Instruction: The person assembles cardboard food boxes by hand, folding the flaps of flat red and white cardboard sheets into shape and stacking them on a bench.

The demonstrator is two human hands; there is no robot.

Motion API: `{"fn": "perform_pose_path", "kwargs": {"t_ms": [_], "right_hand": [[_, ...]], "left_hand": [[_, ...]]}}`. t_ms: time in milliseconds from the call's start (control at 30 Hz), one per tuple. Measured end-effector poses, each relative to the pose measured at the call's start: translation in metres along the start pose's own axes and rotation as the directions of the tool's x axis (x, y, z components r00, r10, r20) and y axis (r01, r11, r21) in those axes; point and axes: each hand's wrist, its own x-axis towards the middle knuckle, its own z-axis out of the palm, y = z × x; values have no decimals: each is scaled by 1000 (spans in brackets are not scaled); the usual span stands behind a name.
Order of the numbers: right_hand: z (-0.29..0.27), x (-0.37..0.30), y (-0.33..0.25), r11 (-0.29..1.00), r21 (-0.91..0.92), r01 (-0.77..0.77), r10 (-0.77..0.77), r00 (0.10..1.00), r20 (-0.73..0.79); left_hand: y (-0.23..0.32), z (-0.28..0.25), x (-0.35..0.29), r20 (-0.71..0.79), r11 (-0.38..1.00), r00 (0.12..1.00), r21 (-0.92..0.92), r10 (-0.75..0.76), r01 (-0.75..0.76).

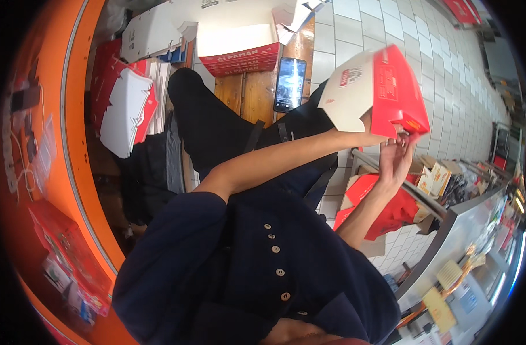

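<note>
Counting one red-and-cream box, held up over the tiled floor off to the right. Notched edge points back at the wearer, red side faces right, long axis looks like it runs roughly away from the body, tilted. Right hand has fingers curled onto its lower red edge; left hand is mostly hidden, can't tell its grip. One phone, one red stack on the wooden desk.
</note>
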Motion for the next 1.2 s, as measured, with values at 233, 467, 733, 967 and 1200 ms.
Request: {"fn": "perform_pose_path", "kwargs": {"t_ms": [233,467,733,967,1200], "right_hand": [[28,14,24,936,-220,274,-304,945,-118],[39,8,34,991,-90,97,-91,993,76],[37,16,-19,752,-476,455,-571,812,-125],[49,-8,-44,856,-403,323,-347,938,16],[81,-36,-17,949,-194,250,-284,943,-174]], "left_hand": [[-8,13,-4,-84,979,991,-186,-102,85],[14,11,4,-24,863,968,-459,-249,210],[91,-1,-50,405,741,896,-543,-182,395],[75,-22,-2,501,529,702,463,506,-711],[69,-12,-4,310,437,707,611,635,-660]]}}
